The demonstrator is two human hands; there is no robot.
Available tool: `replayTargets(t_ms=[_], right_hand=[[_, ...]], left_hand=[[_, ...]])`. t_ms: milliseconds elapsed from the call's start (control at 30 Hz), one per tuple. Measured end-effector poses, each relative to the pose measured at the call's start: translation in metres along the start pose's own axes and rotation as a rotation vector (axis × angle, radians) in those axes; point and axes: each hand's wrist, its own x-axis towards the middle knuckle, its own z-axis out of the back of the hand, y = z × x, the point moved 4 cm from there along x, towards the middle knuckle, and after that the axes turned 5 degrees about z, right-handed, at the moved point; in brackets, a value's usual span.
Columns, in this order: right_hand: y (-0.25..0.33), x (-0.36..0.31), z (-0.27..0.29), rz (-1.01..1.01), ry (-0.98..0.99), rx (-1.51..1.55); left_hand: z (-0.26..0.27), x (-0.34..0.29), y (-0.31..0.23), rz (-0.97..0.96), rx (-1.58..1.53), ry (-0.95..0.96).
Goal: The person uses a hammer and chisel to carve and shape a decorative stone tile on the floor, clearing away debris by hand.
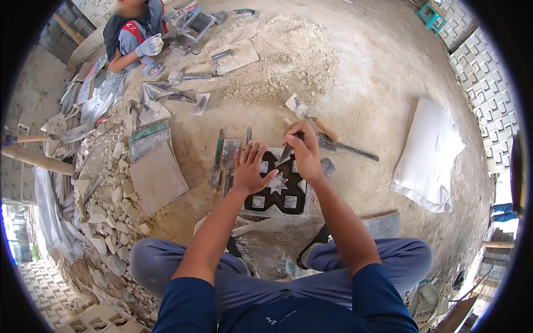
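Between my knees lies a square patterned panel (300,206), dark with a pale star in the middle and pale squares around it. My left hand (251,171) rests flat on its left part, fingers spread, holding nothing. My right hand (305,151) is closed around a narrow pointed metal tool (284,155), whose tip points down at the panel, above the star. Whether the tip touches the surface, I cannot tell. Just left of the panel are a green-edged bar (218,149) and a flat grey block (230,154).
A wooden-handled tool (326,130) lies beyond my right hand. Stacked flat boards (159,178) and broken rubble (114,213) are at left, a folded white sack (425,155) at right. Beyond are a powder heap (297,50) and a crouching person with a gloved hand (150,45).
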Motion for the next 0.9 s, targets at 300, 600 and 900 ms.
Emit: replayTargets(t_ms=[300,600,900], right_hand=[[0.005,-0.002,0.007,-0.132,0.136,0.013],[-0.008,-0.011,0.018,0.106,0.043,-0.21],[0.021,-0.014,0.006,0.145,-0.079,-0.277]], left_hand=[[0.0,-0.019,-0.021,0.034,0.168,0.114],[-0.006,-0.014,-0.018,0.071,0.124,0.158],[-0.002,-0.015,-0.008,0.068,0.092,0.141]])
